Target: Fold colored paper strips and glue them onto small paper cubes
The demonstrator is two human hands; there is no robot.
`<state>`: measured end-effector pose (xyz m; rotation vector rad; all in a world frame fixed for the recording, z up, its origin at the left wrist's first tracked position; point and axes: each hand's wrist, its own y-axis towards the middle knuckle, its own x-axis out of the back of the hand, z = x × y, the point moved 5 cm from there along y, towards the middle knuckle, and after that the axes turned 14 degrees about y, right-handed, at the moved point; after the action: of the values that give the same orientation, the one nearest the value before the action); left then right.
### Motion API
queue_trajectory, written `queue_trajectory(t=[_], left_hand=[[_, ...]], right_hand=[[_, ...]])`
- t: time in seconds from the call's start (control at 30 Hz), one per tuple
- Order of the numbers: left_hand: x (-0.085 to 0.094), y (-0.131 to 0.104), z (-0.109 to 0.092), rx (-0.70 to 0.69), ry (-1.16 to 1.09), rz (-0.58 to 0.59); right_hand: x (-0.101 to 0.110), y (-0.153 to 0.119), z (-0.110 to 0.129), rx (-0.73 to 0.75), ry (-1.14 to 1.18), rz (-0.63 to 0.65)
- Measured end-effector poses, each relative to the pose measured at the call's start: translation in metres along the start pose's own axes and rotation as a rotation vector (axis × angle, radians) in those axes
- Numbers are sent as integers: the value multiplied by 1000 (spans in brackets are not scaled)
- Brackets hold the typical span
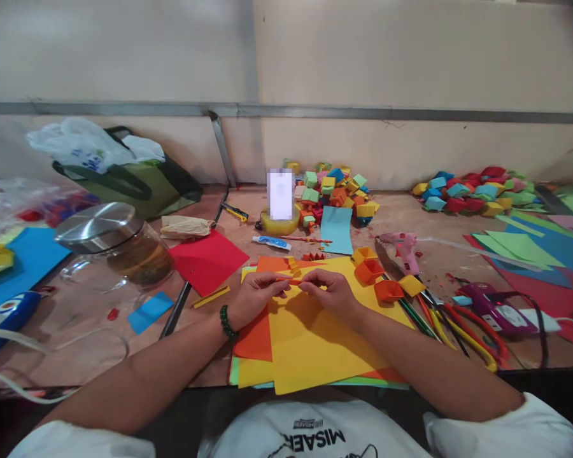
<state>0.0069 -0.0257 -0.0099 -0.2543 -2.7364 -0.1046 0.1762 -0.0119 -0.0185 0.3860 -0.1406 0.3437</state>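
Observation:
A narrow orange paper strip (289, 281) stretches between my two hands, above a stack of coloured sheets. My left hand (258, 296), with a dark green bead bracelet at its wrist, pinches one end. The other end is pinched by my right hand (332, 294). Under both hands lies a yellow paper sheet (325, 350), overlapping an orange sheet (254, 340). Small folded yellow pieces (292, 264) rest just beyond the fingers. To the right of my right hand sit small orange paper boxes (369, 271) and a yellow one (411, 285).
A glass jar mug (143, 257) stands at left by a red sheet (210, 261). Piled paper boxes (334, 191) and a lit phone (281, 194) are at the back. Scissors (477, 337), a pink glue gun (403, 249) and a purple device (501, 312) lie at right.

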Motion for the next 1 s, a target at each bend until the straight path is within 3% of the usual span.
queue_trajectory(t=[0.1,0.17,0.27,0.37,0.43,0.53,0.63,0.7,0.77,0.83,1.0], left_hand=[[2,-5,-17,-157,272,70],[-3,-9,-24,-235,451,204],[-10,-14,-25,-335,595,331],[-15,-16,-19,-370,616,334],[-16,-15,-15,-345,585,311],[-13,-12,-10,-198,437,245],[-11,-9,-9,-64,269,204],[-11,-8,-12,-47,196,203],[-10,-7,-13,-67,154,186],[-8,-7,-10,-93,151,152],[-6,-4,11,-100,263,153]], right_hand=[[-7,-1,18,183,-259,167],[-15,-3,27,257,-454,286],[-20,-5,33,210,-692,369],[-15,-15,42,152,-780,428],[5,-29,55,148,-789,352],[69,-57,76,28,-853,-3],[141,-92,93,-218,-1011,-389],[168,-111,95,-457,-1097,-482],[174,-122,90,-663,-1105,-435],[165,-126,80,-777,-1062,-324],[146,-126,52,-852,-1080,-211]])
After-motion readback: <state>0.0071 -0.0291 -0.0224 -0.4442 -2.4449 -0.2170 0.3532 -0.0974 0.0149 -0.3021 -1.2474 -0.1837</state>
